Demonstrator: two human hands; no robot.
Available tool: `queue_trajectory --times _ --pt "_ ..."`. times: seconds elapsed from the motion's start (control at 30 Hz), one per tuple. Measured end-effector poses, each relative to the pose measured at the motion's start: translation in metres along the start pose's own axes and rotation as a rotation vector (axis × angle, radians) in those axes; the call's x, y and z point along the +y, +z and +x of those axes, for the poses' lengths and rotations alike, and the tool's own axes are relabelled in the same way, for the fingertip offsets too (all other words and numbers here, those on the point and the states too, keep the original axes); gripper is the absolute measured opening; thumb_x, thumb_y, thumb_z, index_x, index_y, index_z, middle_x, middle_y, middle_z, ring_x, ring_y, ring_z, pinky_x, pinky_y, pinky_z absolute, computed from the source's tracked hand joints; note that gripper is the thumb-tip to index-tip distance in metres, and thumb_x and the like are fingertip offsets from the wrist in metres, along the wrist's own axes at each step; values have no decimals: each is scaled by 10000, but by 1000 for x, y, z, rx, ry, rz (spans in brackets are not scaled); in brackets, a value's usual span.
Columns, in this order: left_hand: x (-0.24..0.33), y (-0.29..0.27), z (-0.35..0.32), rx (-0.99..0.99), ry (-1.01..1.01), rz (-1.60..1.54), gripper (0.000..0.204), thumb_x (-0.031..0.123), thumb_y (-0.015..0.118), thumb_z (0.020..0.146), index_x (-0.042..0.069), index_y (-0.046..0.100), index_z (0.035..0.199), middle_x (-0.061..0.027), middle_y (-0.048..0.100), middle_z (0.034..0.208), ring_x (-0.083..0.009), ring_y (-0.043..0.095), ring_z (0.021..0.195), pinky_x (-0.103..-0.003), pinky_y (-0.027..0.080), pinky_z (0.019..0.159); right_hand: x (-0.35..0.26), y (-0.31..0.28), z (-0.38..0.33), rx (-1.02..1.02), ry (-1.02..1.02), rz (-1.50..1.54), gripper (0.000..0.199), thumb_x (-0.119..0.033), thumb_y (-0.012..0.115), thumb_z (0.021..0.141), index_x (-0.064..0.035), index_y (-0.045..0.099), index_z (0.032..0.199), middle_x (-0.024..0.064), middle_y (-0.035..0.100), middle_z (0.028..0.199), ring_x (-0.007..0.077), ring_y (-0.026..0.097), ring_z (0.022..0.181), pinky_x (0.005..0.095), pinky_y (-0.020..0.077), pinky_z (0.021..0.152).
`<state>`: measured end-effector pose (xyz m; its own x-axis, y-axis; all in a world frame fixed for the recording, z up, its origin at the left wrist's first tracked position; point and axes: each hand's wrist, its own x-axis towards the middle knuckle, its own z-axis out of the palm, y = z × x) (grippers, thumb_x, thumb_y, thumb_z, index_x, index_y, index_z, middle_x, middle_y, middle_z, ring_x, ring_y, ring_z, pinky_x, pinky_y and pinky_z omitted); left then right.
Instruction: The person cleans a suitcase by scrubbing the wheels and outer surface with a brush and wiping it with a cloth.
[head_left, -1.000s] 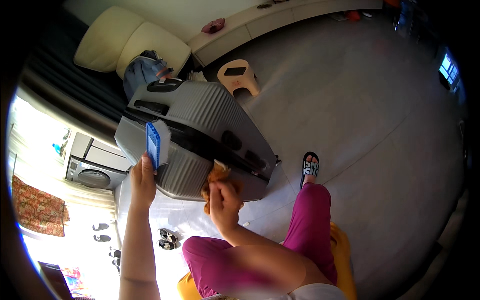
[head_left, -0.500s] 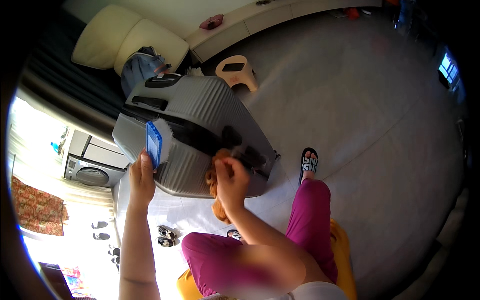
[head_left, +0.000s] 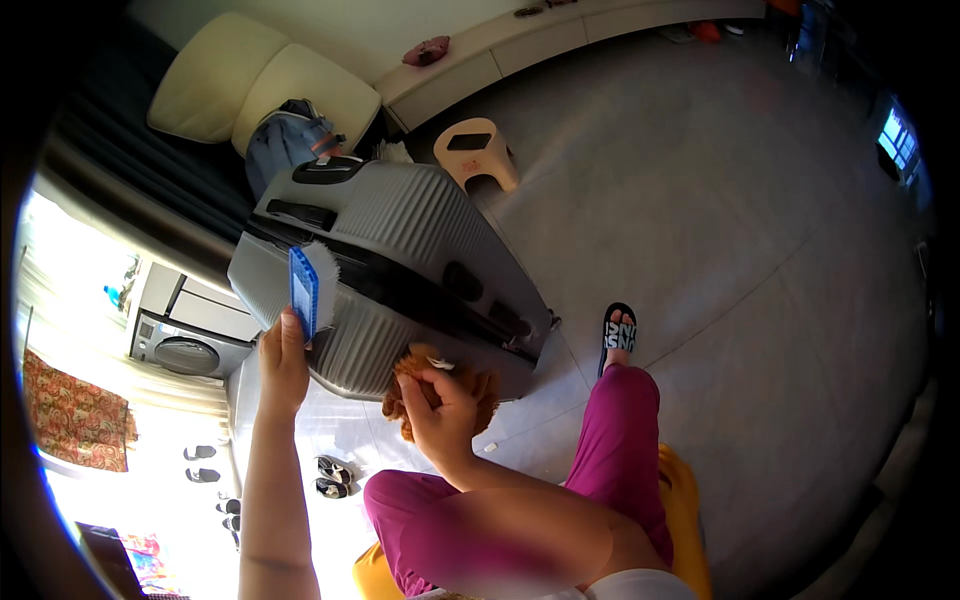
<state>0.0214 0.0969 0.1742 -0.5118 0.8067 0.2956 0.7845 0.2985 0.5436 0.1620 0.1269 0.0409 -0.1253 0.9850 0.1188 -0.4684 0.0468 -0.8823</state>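
Item: grey hard-shell suitcase (head_left: 400, 270), ribbed, lying on the floor (head_left: 760, 260) directly ahead of both hands. Long axis runs from beyond the left hand, where the dark carry handles sit, down to the right past the right hand, where the wheels (head_left: 535, 335) are. A dark zip band follows the same line along its middle.

Left hand (head_left: 283, 360): closed around the lower end of a blue brush (head_left: 305, 285). The brush stands upright above the hand, white bristles turned toward the suitcase and lying against or just beside its shell; contact cannot be told.

Right hand (head_left: 440, 405): fingers curled and clamped on a brown fluffy cloth (head_left: 440, 385), held at the near edge of the suitcase, low on its ribbed side. The two hands are apart, the brush hand further left.

Surroundings:
- Small tan plastic stool (head_left: 475, 150), beyond the suitcase, well away from both hands.
- Blue-grey backpack (head_left: 285, 140), beyond the suitcase's handle end, leaning at cream cushions (head_left: 260, 85).
- Washing machine (head_left: 185, 350), left of the left hand, in bright light.
- Pairs of sandals (head_left: 335, 475) on the floor, below the left forearm.
- Person's own legs in magenta trousers (head_left: 620, 440), right of the right hand; one foot in a black slipper (head_left: 618, 330) just beyond the suitcase's wheel end.
- Yellow seat (head_left: 685, 510) under the person.

Obstruction: the suitcase fills the space ahead of both hands.
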Motion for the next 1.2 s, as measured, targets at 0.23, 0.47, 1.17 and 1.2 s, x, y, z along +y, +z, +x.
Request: queue_trajectory --times 0.23,0.47,1.17,1.2 --pt "-1 8 4 27 -16 -24 540 433 292 1022 26 524 754 -9 464 635 -106 435 622 -261 354 572 -13 2 24 -8 71 -9 108 -93 672 857 0 618 853 45 605 660 91 554 562 239 421 500" --pt "-3 8 -2 24 -34 -32 510 401 301 1028 18 540 792 -10 467 642 -102 423 622 -263 342 566 -38 13 66 -56 -450 -68 108 -17 696 797 -13 610 862 86 587 737 170 580 646 273 447 573" --pt "-32 -4 -6 -42 -154 -107 570 422 224 1034 29 550 1288 -32 613 1001 -75 424 768 -199 308 754 0 18 27 68 -335 -49 82 -87 653 842 -38 598 877 95 556 728 242 554 631 317 438 558" --pt "-36 -3 -3 -48 -191 -112 569 416 218 1035 29 556 1282 -48 618 1084 -80 445 803 -198 317 792 21 8 33 110 -434 -129 67 -82 638 851 -30 600 868 95 565 737 230 562 635 311 439 563"
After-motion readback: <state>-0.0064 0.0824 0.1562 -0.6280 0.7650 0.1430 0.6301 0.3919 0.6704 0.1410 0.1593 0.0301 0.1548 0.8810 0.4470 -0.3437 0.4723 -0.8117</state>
